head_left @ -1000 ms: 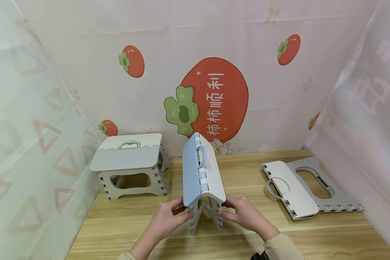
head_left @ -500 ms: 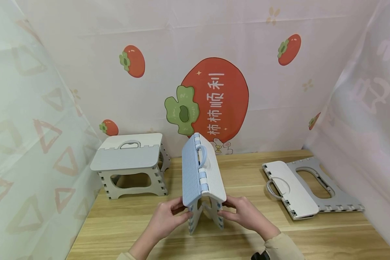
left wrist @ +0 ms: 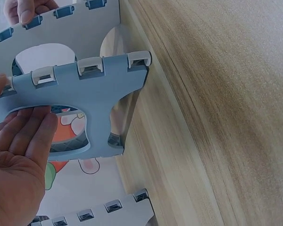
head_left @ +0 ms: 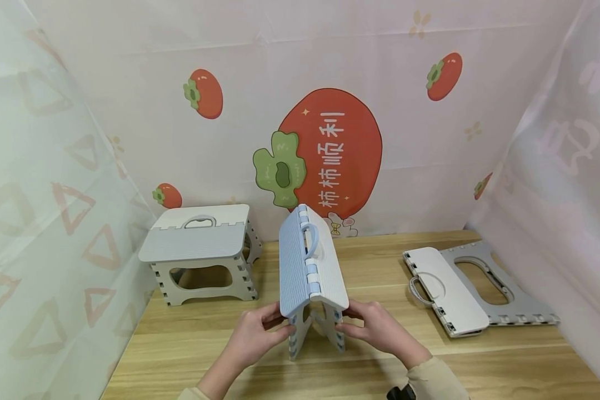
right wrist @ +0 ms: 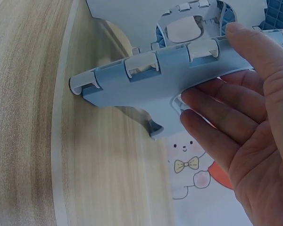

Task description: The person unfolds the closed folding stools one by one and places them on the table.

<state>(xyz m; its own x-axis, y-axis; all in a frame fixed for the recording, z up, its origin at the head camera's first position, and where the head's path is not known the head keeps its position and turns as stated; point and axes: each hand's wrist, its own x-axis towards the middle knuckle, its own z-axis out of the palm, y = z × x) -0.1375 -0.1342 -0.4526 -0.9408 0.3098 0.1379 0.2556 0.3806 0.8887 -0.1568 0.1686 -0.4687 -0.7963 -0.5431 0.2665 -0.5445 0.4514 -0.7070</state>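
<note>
A blue-and-white folding stool (head_left: 294,261) stands half folded in the middle of the table, its two-part top peaked like a roof along the hinge and its blue carry handle (head_left: 311,241) at the ridge. On its left side, my left hand (head_left: 260,336) grips the near leg panel; in the left wrist view its fingers (left wrist: 26,136) reach into the panel's cutout and the thumb lies at the hinged edge. My right hand (head_left: 375,329) grips the opposite leg panel (right wrist: 137,82) in the same way, thumb on the edge and fingers at the cutout. The head view hides some fingertips behind the panels.
A grey-and-white stool (head_left: 195,244) stands unfolded at the left rear of the wooden table (head_left: 380,372). To the right lies another grey-and-white stool (head_left: 447,291), low and partly folded. A printed curtain (head_left: 405,166) closes off the back and sides.
The two halves of the blue-and-white folding stool have spread very slightly apart at the bottom. Both hands keep their grip in nearly the same place.
</note>
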